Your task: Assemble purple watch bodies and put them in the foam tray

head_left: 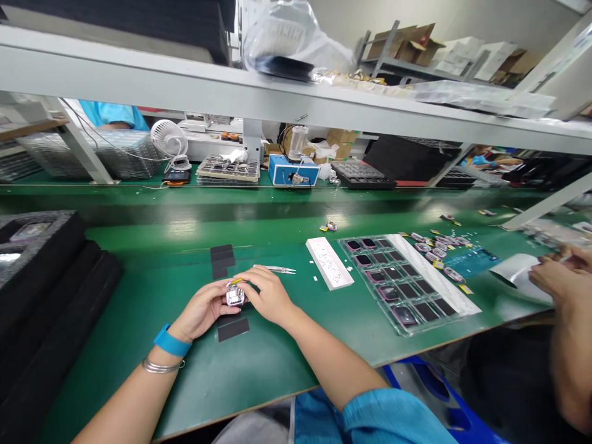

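Observation:
Between my two hands is a small opened watch case [235, 295] with a pinkish-purple rim and silvery parts inside; a yellow strip [236, 281] shows at its top edge. My left hand [206, 306] grips the case from the left, fingers closed on its side. From the right, my right hand [268, 295] has its fingers bent onto the case's top and right edge. Tweezers [277, 269] lie on the green bench just beyond my right hand. Dark rectangular pieces [233, 330] lie below and behind my hands.
Right of my hands stand a white box [328, 264] with tiny bits and a clear tray [401, 330] of dark squares and watch cases. More cases [437, 253] lie scattered beyond. Black foam trays [55, 296] are stacked left. A co-worker's hands [562, 274] work at far right.

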Available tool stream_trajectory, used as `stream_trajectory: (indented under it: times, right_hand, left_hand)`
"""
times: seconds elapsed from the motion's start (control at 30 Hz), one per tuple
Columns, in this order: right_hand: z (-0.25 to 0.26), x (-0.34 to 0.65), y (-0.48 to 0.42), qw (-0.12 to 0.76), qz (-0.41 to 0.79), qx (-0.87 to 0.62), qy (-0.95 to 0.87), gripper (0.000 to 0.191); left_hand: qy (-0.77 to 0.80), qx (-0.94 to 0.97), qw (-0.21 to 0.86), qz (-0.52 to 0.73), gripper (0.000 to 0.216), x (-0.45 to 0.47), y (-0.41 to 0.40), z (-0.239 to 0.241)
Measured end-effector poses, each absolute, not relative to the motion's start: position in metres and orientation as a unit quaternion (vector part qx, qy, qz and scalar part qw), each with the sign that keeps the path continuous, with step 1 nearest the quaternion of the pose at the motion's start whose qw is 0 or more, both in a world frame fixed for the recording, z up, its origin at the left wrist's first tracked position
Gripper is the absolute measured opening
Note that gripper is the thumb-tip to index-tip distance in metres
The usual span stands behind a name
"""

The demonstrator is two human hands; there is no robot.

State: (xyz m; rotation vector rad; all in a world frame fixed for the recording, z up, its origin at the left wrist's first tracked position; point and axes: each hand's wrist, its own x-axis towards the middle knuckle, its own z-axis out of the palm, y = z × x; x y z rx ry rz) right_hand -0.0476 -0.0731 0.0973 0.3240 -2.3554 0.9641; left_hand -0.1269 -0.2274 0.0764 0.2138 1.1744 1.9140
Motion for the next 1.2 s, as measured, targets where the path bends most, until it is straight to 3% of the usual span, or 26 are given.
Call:
stream_trajectory:
  times: [0.47, 0.67, 1.1, 1.2]
  right_hand:
    - [0.092, -0.049, -0.076, 0.252, 0.356, 0.125, -0.891, 0.018]
    - [0.083, -0.056, -0.072, 0.216, 0.403, 0.044, -0.888, 0.019]
    - [0.077, -0.064, -0.072, 0.255, 0.459, -0.031, -0.850, 0.017]
    - [0.076, -0.062, -0.069, 0.188, 0.459, -0.049, -0.867, 0.009]
  left_hand:
    - [0.507, 0.057, 0.409, 0.756, 0.014, -0.126, -0.221, 0.071]
    - [0.537, 0.046, 0.401, 0.741, 0.026, -0.122, -0.219, 0.070]
    - [0.583, 0.055, 0.400, 0.705, 0.019, -0.125, -0.222, 0.082]
    - [0.575, 0.021, 0.398, 0.715, 0.018, -0.135, -0.232, 0.089]
